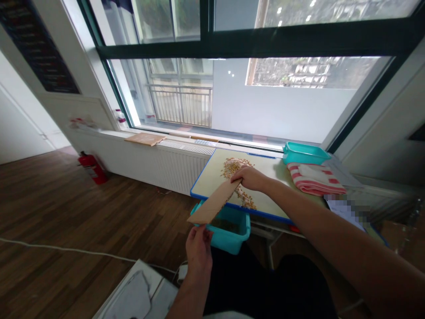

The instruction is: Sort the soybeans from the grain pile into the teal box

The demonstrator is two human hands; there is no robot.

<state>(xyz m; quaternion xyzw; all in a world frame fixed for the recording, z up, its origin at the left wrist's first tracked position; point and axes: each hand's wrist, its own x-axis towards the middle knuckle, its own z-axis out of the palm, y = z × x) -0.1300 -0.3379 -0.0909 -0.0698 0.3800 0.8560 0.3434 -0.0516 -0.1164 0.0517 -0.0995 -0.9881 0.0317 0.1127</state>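
A flat strip of tan cardboard (214, 204) slants over the table's near edge and above a turquoise plastic basin (229, 239). My right hand (249, 177) is closed on its upper end. At the lower end, my left hand (199, 248) pinches the edge with bent fingers. Small yellow-brown grains (232, 166) lie in a loose pile on the pale tabletop (268, 195), some partly behind my right hand. A trail of them runs toward the near edge. Inside the basin is a dark brownish layer whose kind I cannot make out.
A second turquoise basin (305, 154) stands at the table's back right, behind a folded red-and-white towel (315, 179). A radiator (179, 166) runs under the window. Left on the floor are a fire extinguisher (93, 167) and a white cable (83, 253). A white box-like surface (133, 292) is near my left forearm.
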